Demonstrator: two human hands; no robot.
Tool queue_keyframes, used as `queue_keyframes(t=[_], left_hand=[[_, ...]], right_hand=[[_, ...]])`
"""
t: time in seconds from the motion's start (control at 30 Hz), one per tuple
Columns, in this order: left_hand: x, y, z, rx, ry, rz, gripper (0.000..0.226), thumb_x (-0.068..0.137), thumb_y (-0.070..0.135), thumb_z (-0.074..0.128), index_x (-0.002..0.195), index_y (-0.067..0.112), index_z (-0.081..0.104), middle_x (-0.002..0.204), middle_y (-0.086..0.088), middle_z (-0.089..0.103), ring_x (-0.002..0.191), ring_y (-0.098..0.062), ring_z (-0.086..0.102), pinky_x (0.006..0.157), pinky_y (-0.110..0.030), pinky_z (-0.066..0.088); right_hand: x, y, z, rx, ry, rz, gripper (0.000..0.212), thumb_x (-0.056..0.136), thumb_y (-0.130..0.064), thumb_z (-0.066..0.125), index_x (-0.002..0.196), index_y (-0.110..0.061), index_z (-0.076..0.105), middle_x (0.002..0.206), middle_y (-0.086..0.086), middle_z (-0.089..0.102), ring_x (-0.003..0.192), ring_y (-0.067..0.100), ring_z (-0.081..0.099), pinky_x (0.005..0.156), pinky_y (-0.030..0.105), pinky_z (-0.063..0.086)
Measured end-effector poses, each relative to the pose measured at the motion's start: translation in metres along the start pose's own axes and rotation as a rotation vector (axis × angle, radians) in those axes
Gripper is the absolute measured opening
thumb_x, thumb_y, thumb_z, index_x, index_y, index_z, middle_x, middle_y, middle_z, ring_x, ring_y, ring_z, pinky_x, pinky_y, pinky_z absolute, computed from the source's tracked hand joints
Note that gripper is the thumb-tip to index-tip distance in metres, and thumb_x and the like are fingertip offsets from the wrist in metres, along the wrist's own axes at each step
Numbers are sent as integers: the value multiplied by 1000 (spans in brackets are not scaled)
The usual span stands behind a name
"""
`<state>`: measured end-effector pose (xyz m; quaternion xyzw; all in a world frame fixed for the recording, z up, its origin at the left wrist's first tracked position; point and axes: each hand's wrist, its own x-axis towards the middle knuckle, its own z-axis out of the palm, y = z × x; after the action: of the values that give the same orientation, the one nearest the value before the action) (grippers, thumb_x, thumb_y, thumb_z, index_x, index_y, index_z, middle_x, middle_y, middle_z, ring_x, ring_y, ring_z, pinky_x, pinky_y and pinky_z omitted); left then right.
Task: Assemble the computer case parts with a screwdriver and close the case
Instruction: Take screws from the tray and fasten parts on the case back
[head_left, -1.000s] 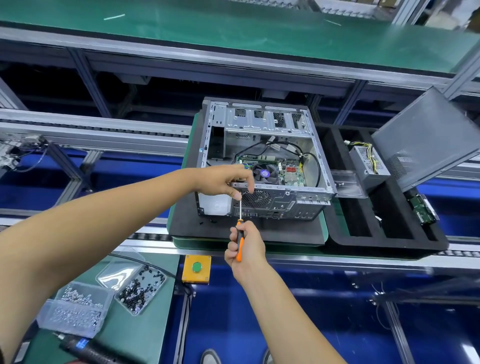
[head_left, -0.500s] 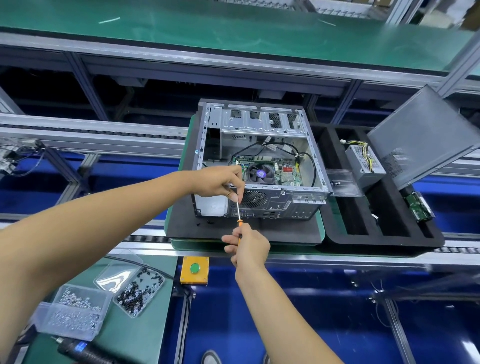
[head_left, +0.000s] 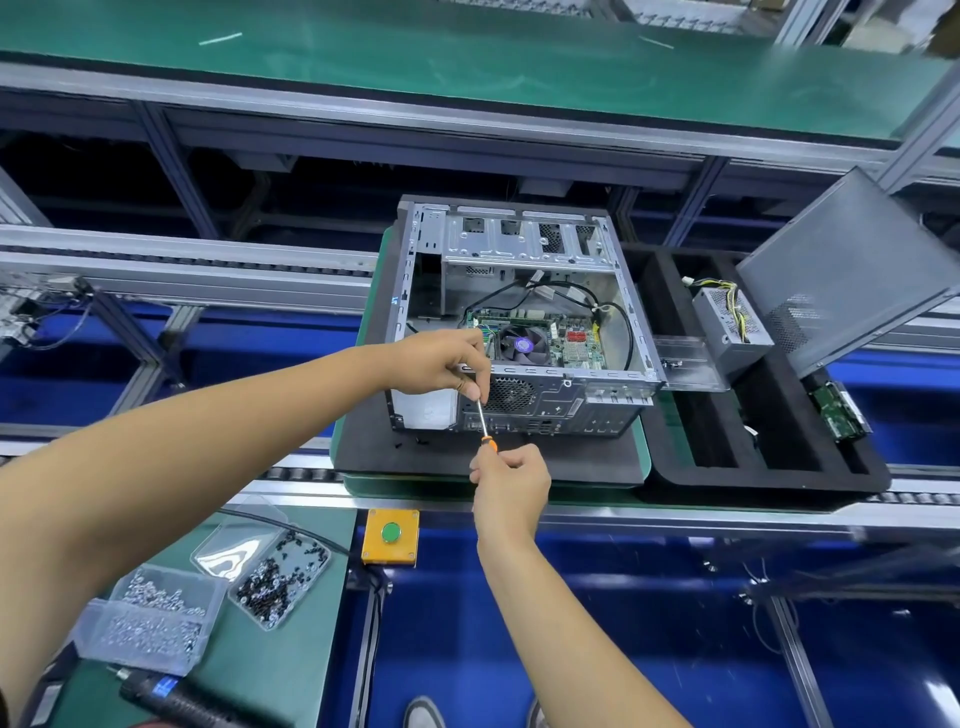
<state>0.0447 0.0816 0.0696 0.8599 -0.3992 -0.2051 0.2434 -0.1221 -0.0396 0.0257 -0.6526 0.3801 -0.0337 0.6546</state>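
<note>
An open metal computer case (head_left: 524, 249) lies on a black foam pad (head_left: 571, 457), its motherboard and fan (head_left: 522, 344) showing. My left hand (head_left: 439, 364) rests on the case's near rim, and its fingertips pinch the tip end of a screwdriver shaft (head_left: 482, 418) against the rear panel. My right hand (head_left: 511, 480) grips the orange screwdriver handle (head_left: 488, 443) just below the case. A grey side panel (head_left: 847, 270) leans at the right.
A black foam tray (head_left: 769, 457) to the right holds a power supply (head_left: 730, 325) and a green board (head_left: 836, 413). Boxes of screws (head_left: 156, 618) and a black power tool (head_left: 176, 699) sit at lower left. A yellow button box (head_left: 390, 535) hangs on the conveyor rail.
My right hand has turned on the screwdriver handle and now covers most of the orange part. My left hand stays at the shaft's tip on the case.
</note>
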Motion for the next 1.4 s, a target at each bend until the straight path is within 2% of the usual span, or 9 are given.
queue_keyframes(t=[0.13, 0.43, 0.63, 0.8, 0.97, 1.13, 1.23, 1.33, 1.4], left_hand=[[1, 1, -1, -22, 3, -13, 10, 92, 28, 74, 102, 31, 74, 105, -4, 52, 101, -17, 53, 85, -29, 48], [4, -3, -2, -41, -52, -9, 18, 93, 31, 72, 108, 39, 68, 107, 1, 49, 104, -15, 51, 87, -28, 48], [1, -9, 1, -127, 27, -101, 54, 89, 31, 77, 117, 47, 34, 114, 11, 50, 106, -32, 56, 88, -44, 52], [-1, -17, 1, -155, 60, -119, 57, 84, 30, 82, 126, 32, 44, 125, 15, 53, 120, -4, 50, 92, -28, 48], [-2, -21, -2, -195, 58, -141, 53, 86, 25, 80, 132, 26, 55, 129, 20, 56, 121, 4, 51, 96, -18, 44], [4, -20, -15, -310, 24, -150, 26, 105, 22, 55, 128, 19, 66, 119, 18, 64, 102, 12, 60, 84, -8, 44], [11, -21, -17, -332, 34, -147, 27, 104, 8, 54, 124, 17, 69, 119, 12, 68, 106, 10, 62, 88, -7, 45], [14, -21, -15, -350, 60, -148, 32, 100, 4, 60, 112, 31, 72, 113, 8, 74, 108, -1, 67, 90, -13, 49], [16, -21, -13, -343, 90, -149, 35, 98, 5, 63, 106, 37, 74, 107, 11, 76, 105, -2, 69, 88, -14, 51]], right_hand=[[-2, 3, 4, -17, 8, -14, 20, 95, -22, 65, 81, -10, 55, 62, -2, 67, 51, 6, 54, 55, 26, 40], [0, 4, 4, -28, 8, 3, 20, 95, -26, 65, 88, -7, 60, 59, -5, 66, 51, 1, 53, 55, 28, 37], [0, 8, 8, -26, -11, 9, 21, 96, -27, 64, 90, -8, 59, 61, -4, 65, 50, 1, 52, 55, 27, 39], [1, 9, 8, -44, -15, -21, 20, 96, -26, 63, 88, -9, 56, 60, -4, 65, 48, -1, 52, 55, 28, 39], [1, 8, 8, -56, -20, -22, 20, 97, -25, 62, 86, -12, 53, 65, -2, 66, 53, 8, 53, 54, 28, 38], [1, 9, 8, -64, -30, -33, 16, 96, -21, 62, 88, -9, 54, 64, -4, 65, 46, -4, 51, 53, 27, 38], [1, 9, 6, -50, -42, -35, 18, 96, -21, 62, 88, -8, 53, 65, -2, 66, 46, -3, 51, 50, 22, 37], [2, 8, 6, -63, -48, -41, 19, 97, -21, 62, 88, -9, 51, 64, -3, 65, 45, -2, 50, 42, 14, 34], [2, 8, 6, -69, -49, -44, 19, 97, -21, 62, 86, -11, 50, 63, -3, 64, 45, -2, 50, 44, 18, 36]])
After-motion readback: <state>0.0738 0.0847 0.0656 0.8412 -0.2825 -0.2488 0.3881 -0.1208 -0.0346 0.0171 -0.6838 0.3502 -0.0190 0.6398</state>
